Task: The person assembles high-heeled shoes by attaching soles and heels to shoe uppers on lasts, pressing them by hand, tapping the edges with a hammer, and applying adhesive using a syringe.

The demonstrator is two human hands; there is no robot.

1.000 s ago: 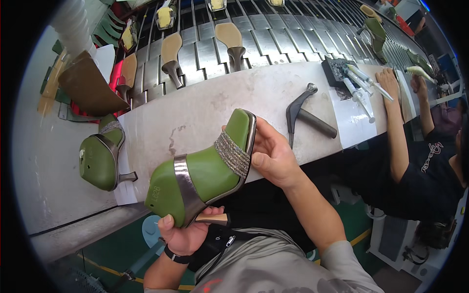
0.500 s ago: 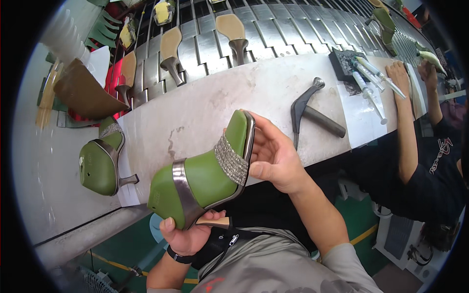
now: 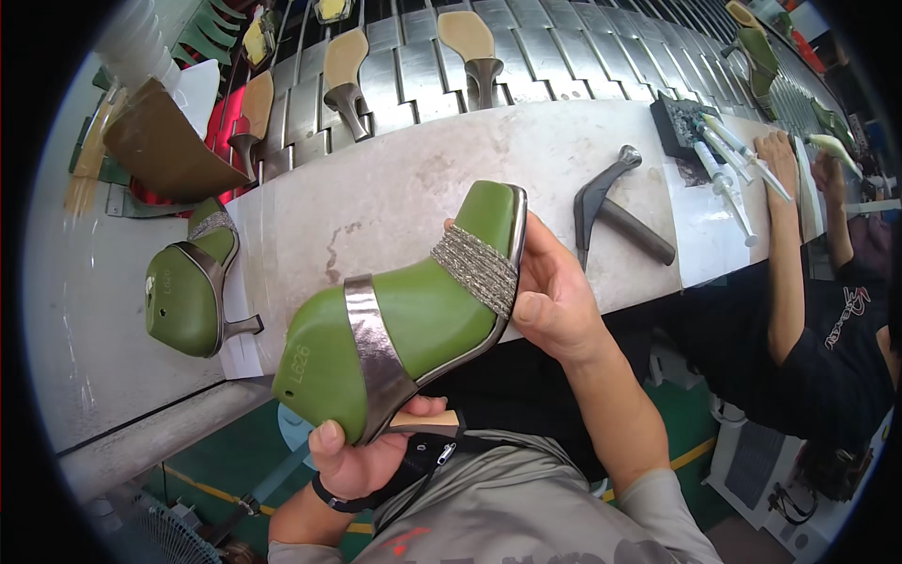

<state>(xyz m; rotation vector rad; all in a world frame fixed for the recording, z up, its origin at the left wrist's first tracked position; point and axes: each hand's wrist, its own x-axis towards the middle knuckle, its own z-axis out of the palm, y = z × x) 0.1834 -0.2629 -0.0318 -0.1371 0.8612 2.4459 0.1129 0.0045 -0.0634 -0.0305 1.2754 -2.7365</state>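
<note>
A high-heeled sandal (image 3: 423,320) on a green plastic shoe last is held in front of me, its toe end up and to the right. It has a glittery band (image 3: 476,269) near the toe and a shiny dark strap (image 3: 374,331) around the heel part. My left hand (image 3: 362,456) grips the heel end from below, thumb on the last and fingers around by the heel. My right hand (image 3: 559,296) clasps the toe end along the sole edge, thumb near the band. Some fingers of both hands are hidden behind the shoe.
A similar shoe (image 3: 193,291) lies on the pale worktable (image 3: 404,202) at left. A hammer (image 3: 611,207) lies to the right, near several syringes (image 3: 728,160). Shoe soles with heels (image 3: 468,42) rest on the metal conveyor (image 3: 564,70). At far right is a co-worker's arm (image 3: 780,244).
The sandal has come up and to the right in the view, looking larger, with its top turned more toward me. Both hands keep their hold. The surroundings have shifted slightly in the view.
</note>
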